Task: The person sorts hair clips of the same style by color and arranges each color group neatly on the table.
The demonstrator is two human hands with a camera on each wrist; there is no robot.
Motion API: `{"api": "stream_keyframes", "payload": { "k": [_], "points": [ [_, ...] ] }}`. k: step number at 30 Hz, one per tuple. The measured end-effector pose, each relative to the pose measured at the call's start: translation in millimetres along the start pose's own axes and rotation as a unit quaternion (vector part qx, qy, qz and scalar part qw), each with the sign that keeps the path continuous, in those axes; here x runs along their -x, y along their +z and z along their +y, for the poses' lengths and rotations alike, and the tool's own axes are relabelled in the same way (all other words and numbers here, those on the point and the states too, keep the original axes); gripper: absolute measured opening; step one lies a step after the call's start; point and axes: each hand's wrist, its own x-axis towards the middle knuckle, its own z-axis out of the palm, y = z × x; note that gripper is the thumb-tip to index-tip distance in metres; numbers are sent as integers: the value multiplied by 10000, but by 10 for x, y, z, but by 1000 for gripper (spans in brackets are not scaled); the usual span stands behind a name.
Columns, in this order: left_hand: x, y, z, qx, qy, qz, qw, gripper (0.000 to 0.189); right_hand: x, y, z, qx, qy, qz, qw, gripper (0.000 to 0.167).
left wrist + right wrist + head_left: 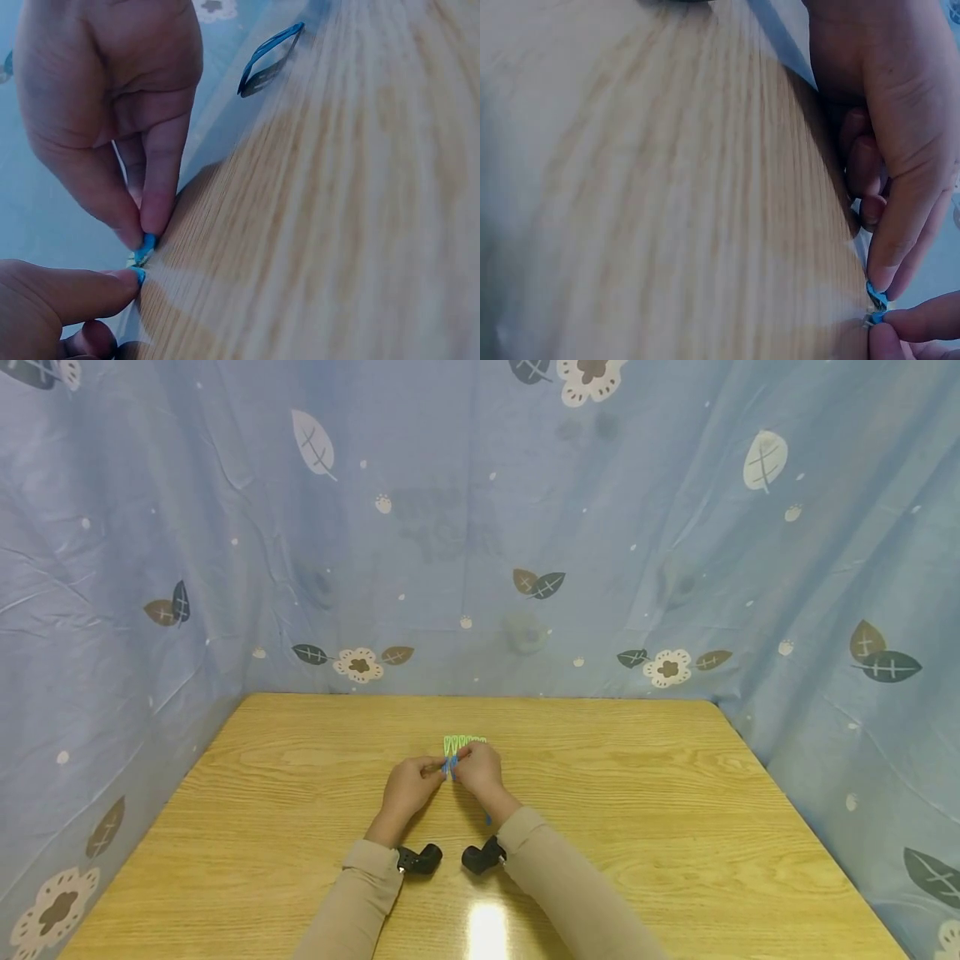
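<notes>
My left hand (411, 787) pinches a small blue hair clip (139, 275) between thumb and finger, at the near end of a row of pale green hair clips (447, 743). Right beside it, my right hand (480, 770) pinches another blue piece (145, 244), seemingly a second hair clip. The fingertips of both hands almost meet, low over the wood. Several green clips lie side by side just beyond the fingers; the right hand covers part of the row. Most of each held blue piece is hidden by the fingers.
A loose blue snap hair clip (271, 60) with a metal underside lies near my right wrist. The wooden table (637, 827) ends at a blue patterned curtain (465, 527) behind and at both sides. Black wrist cameras (483, 856) sit under the sleeves.
</notes>
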Motion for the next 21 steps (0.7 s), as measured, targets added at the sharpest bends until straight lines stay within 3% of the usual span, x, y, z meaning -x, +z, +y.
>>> {"api": "stream_keyframes", "payload": {
  "k": [8,21],
  "points": [
    [4,2,2,-48,11,1,10000,29,23,-14,-72,465,-25,123,9988,12],
    [-8,12,-8,-59,29,-23,10000,29,30,-26,-84,387,41,80,9992,11]
  ]
}}
